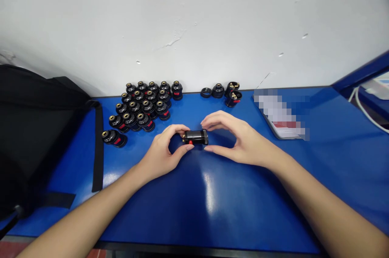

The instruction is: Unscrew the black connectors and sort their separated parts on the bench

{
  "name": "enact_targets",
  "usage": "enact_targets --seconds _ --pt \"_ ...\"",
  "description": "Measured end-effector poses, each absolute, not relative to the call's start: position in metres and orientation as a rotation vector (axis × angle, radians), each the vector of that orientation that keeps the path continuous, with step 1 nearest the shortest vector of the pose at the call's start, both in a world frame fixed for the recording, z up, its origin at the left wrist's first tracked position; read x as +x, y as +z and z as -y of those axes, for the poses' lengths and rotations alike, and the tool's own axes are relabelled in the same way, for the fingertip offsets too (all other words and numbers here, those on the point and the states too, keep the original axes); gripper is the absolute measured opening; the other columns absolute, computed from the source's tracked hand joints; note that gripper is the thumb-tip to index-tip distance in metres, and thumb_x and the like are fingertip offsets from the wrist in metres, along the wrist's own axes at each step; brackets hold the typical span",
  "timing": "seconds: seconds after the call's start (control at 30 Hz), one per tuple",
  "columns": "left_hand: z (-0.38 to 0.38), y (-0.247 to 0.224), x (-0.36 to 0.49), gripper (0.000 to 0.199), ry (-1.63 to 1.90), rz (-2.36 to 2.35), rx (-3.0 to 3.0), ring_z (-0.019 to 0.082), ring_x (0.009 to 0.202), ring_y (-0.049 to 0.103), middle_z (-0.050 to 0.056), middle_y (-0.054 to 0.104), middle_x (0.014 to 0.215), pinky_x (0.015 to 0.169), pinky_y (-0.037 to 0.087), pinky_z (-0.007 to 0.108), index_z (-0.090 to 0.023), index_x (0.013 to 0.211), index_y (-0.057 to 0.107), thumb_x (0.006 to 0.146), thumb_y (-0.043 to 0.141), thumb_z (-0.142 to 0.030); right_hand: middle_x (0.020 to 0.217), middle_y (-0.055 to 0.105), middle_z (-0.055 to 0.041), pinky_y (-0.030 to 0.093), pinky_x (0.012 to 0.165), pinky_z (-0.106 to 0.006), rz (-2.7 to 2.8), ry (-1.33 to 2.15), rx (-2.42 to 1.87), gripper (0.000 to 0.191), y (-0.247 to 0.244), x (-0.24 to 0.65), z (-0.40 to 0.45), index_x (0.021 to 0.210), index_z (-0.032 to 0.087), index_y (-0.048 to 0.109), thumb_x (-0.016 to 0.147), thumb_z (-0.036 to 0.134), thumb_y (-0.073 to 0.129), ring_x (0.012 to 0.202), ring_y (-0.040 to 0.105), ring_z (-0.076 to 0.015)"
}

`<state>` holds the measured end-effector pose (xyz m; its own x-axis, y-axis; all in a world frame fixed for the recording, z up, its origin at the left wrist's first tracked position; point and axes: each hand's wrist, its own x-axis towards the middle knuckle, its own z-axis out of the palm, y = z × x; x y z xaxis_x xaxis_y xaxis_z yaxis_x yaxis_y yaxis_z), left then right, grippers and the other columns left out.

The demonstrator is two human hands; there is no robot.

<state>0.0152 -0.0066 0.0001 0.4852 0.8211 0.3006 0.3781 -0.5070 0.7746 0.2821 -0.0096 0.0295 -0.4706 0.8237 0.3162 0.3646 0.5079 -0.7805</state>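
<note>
My left hand (165, 148) grips a black lamp socket (194, 137) between thumb and fingertips, just above the blue table. The socket lies on its side, with brass metal at its left end, a red switch knob below and a wider ring at its right end. My right hand (234, 136) curves around that ring end with thumb and fingers apart, and I see a gap between them and the socket. Beyond my hands, a loose black ring (206, 92) and a black cap (218, 90) lie beside two open socket bodies (233, 98) showing brass contacts.
Several assembled black lamp sockets (148, 108) stand in rows at the back left. A phone (278, 116) lies on the right of the blue table (231, 209). A black bag (36, 128) with straps covers the left side. A white wall (194, 27) rises behind.
</note>
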Motion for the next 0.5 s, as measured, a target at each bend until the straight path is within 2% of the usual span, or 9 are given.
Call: enact_targets --seconds 0.07,0.13,0.23,0.3,0.37,0.43,0.5 --pt "0.006 0.000 0.015 0.031 0.881 -0.997 2.096 0.021 0.108 0.070 0.007 0.073 0.117 0.098 0.055 0.036 -0.022 0.126 0.061 0.099 0.072 -0.030 0.125 0.070 -0.0087 0.064 0.102 -0.041 2.063 0.909 -0.937 0.035 0.028 0.284 0.009 0.125 0.025 0.067 0.093 0.033 0.079 0.113 0.073 -0.0244" --pt "0.006 0.000 0.016 0.030 0.875 -1.006 2.096 0.022 0.110 0.070 0.007 0.073 0.118 0.099 0.055 0.036 -0.022 0.126 0.061 0.099 0.072 -0.029 0.122 0.072 -0.0087 0.066 0.097 -0.039 2.022 0.987 -0.982 0.035 0.025 0.283 0.009 0.127 0.024 0.064 0.095 0.033 0.076 0.108 0.075 -0.0229" --pt "0.006 -0.001 0.016 0.030 0.872 -1.000 2.097 0.021 0.110 0.071 0.006 0.074 0.118 0.099 0.056 0.036 -0.022 0.126 0.061 0.099 0.072 -0.029 0.102 0.079 -0.0066 0.068 0.078 -0.034 1.931 1.127 -1.109 0.034 0.022 0.278 0.011 0.130 0.023 0.059 0.102 0.040 0.067 0.084 0.078 -0.0194" --pt "0.006 -0.001 0.016 0.031 0.866 -0.988 2.105 0.021 0.111 0.071 0.006 0.074 0.118 0.099 0.056 0.036 -0.022 0.126 0.061 0.099 0.073 -0.029 0.082 0.078 -0.0024 0.064 0.063 -0.030 1.891 1.207 -1.168 0.029 0.021 0.275 0.011 0.124 0.021 0.059 0.108 0.045 0.055 0.064 0.075 -0.0162" --pt "0.006 -0.002 0.016 0.031 0.866 -0.983 2.109 0.021 0.111 0.071 0.006 0.074 0.118 0.099 0.056 0.036 -0.022 0.127 0.060 0.099 0.073 -0.029 0.072 0.075 -0.0005 0.061 0.057 -0.028 1.876 1.263 -1.188 0.033 0.022 0.273 0.011 0.114 0.020 0.060 0.112 0.049 0.045 0.055 0.071 -0.0144" --pt "0.005 -0.002 0.016 0.031 0.869 -0.989 2.102 0.021 0.111 0.071 0.006 0.074 0.119 0.100 0.056 0.036 -0.022 0.127 0.060 0.099 0.072 -0.029 0.073 0.074 -0.0008 0.061 0.058 -0.028 1.890 1.275 -1.189 0.036 0.022 0.273 0.011 0.109 0.020 0.061 0.112 0.052 0.043 0.056 0.071 -0.0142" --pt "0.005 -0.002 0.017 0.031 0.871 -0.996 2.084 0.021 0.112 0.072 0.006 0.074 0.120 0.100 0.056 0.035 -0.022 0.127 0.060 0.099 0.072 -0.028 0.085 0.074 -0.0030 0.063 0.062 -0.029 1.935 1.203 -1.170 0.035 0.021 0.276 0.010 0.116 0.021 0.062 0.105 0.053 0.059 0.065 0.074 -0.0156"
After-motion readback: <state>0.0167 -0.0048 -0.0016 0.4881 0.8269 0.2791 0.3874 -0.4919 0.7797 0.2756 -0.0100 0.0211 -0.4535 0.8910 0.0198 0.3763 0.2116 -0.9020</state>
